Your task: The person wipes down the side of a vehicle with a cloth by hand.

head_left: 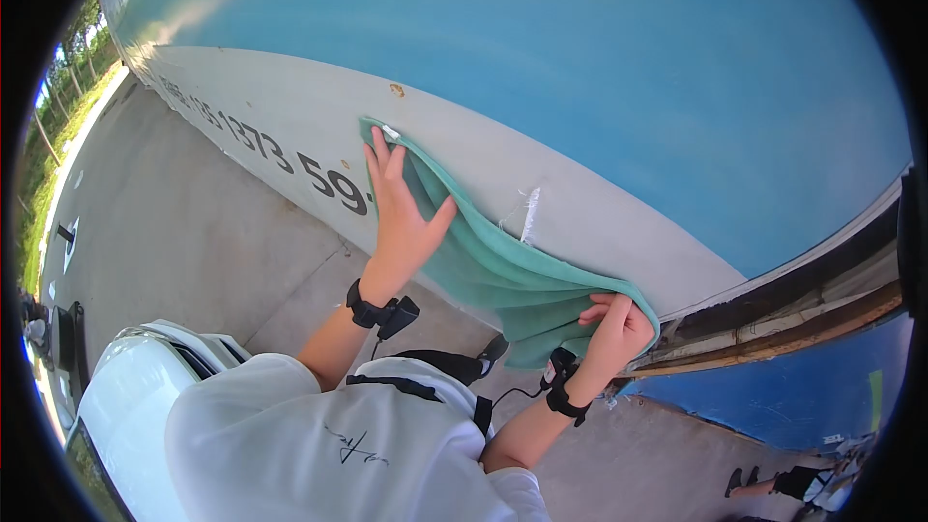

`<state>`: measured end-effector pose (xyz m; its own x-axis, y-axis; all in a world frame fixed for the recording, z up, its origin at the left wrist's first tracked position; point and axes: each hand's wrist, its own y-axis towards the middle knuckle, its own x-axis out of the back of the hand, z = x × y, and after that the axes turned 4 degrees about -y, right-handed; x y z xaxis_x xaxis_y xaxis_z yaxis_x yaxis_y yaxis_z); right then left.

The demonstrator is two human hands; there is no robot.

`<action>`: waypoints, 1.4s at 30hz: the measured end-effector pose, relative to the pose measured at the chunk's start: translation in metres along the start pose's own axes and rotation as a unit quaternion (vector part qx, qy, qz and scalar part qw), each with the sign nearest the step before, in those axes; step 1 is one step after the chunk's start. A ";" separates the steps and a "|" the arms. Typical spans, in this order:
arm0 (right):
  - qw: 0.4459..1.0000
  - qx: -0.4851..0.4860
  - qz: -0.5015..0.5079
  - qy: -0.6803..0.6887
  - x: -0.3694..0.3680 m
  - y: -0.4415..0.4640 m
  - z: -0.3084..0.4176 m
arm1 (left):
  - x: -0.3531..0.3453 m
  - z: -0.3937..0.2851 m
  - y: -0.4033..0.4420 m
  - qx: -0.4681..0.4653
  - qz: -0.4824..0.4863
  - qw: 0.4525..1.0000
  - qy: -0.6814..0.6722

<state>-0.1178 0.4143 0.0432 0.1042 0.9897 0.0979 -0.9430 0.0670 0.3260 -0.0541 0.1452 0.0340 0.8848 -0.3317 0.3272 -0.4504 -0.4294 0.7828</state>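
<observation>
While its upper edge runs along the pale band (619, 227) of a blue-and-white covering, the green cloth (493, 251) sags in folds between the two hands. The left hand (401, 232) is open against it, fingers spread near the upper-left corner, their tips just beside a small white tag (391, 133). At the opposite end, the right hand (619, 336) has its fingers curled by the cloth's corner; how firmly they pinch it cannot be told. A frayed white tear (530, 217) shows just above the cloth's edge, between the hands. Black printed digits (333, 184) lie to the left, and blue sheeting (580, 58) spreads above. Beyond the right hand runs a wood-edged rim (783, 333). Open concrete (193, 222) lies left of the left forearm, with a white car (130, 396) nearer the bottom.
</observation>
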 end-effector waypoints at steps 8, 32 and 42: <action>0.995 -0.044 -0.079 0.032 0.011 -0.004 -0.008 | -0.012 -0.017 -0.004 -0.014 -0.006 1.000 -0.020; 0.950 -0.115 -0.046 0.288 -0.015 -0.013 0.001 | -0.008 -0.007 0.006 -0.088 -0.019 0.995 0.042; 0.947 -0.099 -0.029 0.303 -0.039 -0.014 0.019 | 0.000 0.000 0.015 -0.042 -0.034 0.996 0.069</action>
<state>-0.1025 0.3725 0.0527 0.0140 0.8706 -0.4918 -0.9883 0.0868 0.1255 -0.0609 0.1387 0.0454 0.9238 -0.1824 0.3367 -0.3819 -0.3732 0.8455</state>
